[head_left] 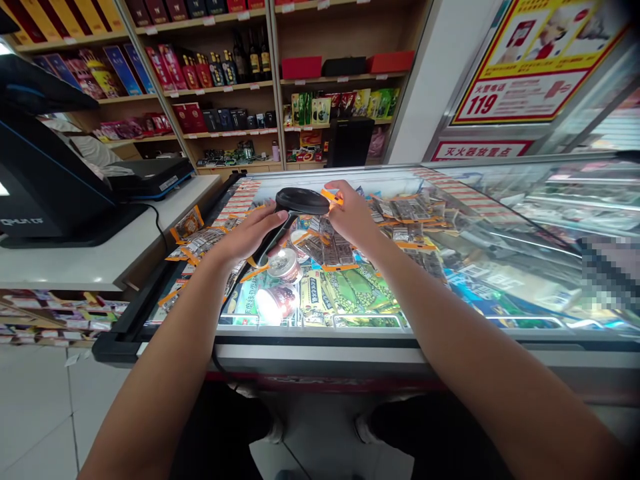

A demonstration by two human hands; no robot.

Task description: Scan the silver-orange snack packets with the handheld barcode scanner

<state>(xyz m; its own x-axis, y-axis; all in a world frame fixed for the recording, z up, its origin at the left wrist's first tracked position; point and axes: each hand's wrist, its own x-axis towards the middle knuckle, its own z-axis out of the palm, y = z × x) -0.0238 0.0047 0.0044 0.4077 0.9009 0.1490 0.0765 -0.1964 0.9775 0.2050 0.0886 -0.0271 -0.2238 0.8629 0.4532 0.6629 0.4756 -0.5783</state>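
Observation:
A black barcode scanner (302,201) is gripped by its handle in my left hand (250,235). Its wide head tilts toward my right hand (354,215). Pinched in the fingers of that hand is a small orange-edged packet (332,197), close beside the scanner head and mostly hidden by it. Below both hands, several dark snack packets with orange edges (336,252) lie on the glass top of a chest freezer (320,352). More such packets (203,241) are heaped at the left, and another group (415,210) spreads to the right.
Inside the freezer, green packages (357,290) and round tubs (284,265) show through the glass. The scanner's cable (231,293) drops over the front edge. At left, a counter (90,263) bears a checkout terminal (45,160). Stocked shelves (215,90) stand behind.

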